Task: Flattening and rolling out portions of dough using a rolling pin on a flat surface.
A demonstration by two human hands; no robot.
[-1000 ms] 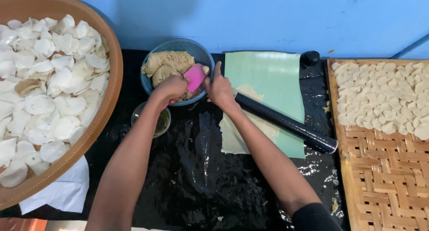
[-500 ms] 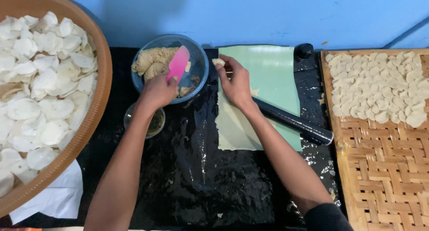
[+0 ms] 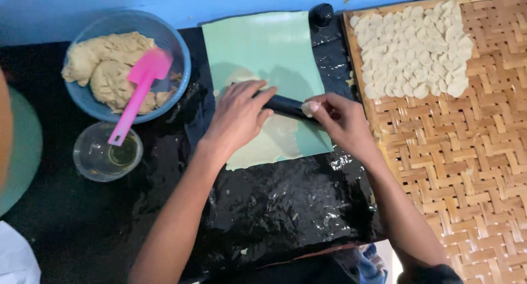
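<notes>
A black rolling pin [image 3: 288, 105] lies across a pale green sheet [image 3: 263, 48] with flattened dough under it on the black plastic-covered table. My left hand [image 3: 239, 116] presses on the pin's left part, fingers spread over it. My right hand [image 3: 340, 119] grips the pin's right end. A blue bowl [image 3: 175, 48] at the upper left holds a lump of beige dough [image 3: 104, 70], and a pink spatula [image 3: 137, 92] leans out of it.
A small clear glass bowl [image 3: 93, 157] with a little oil stands below the blue bowl. A woven bamboo tray [image 3: 466, 168] on the right carries several small round dough pieces [image 3: 411, 48]. A wooden bowl's edge [image 3: 22, 152] shows at far left.
My left hand let go of the pink spatula, which now rests in the blue bowl. Both hands moved onto the rolling pin on the green sheet. The view shifted right.
</notes>
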